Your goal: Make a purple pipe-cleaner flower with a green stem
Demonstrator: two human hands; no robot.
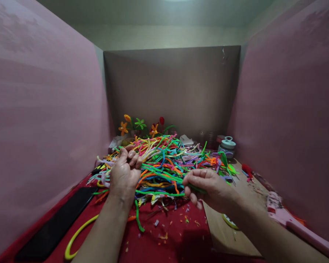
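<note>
Green pipe cleaners [164, 172] stretch between my two hands in front of a large heap of coloured pipe cleaners [167, 151]. On the left, my left hand [126, 170] is closed with its palm turned up, its fingers curled round one end of the green strands. My right hand [203, 184] pinches their other end between thumb and fingers; its lower fingers hang loosely curled. How many strands are held is hard to make out against the heap. A loose green piece [138, 215] hangs down by my left wrist.
Pipe cleaner flowers [139, 124] stand behind the heap. A lidded jar [227, 146] is at the back right. Beside my right arm lie a wooden board [222, 233] and a pink tool [290, 223]. A black flat object [57, 223] and a yellow loop [76, 237] lie left on red cloth [153, 248].
</note>
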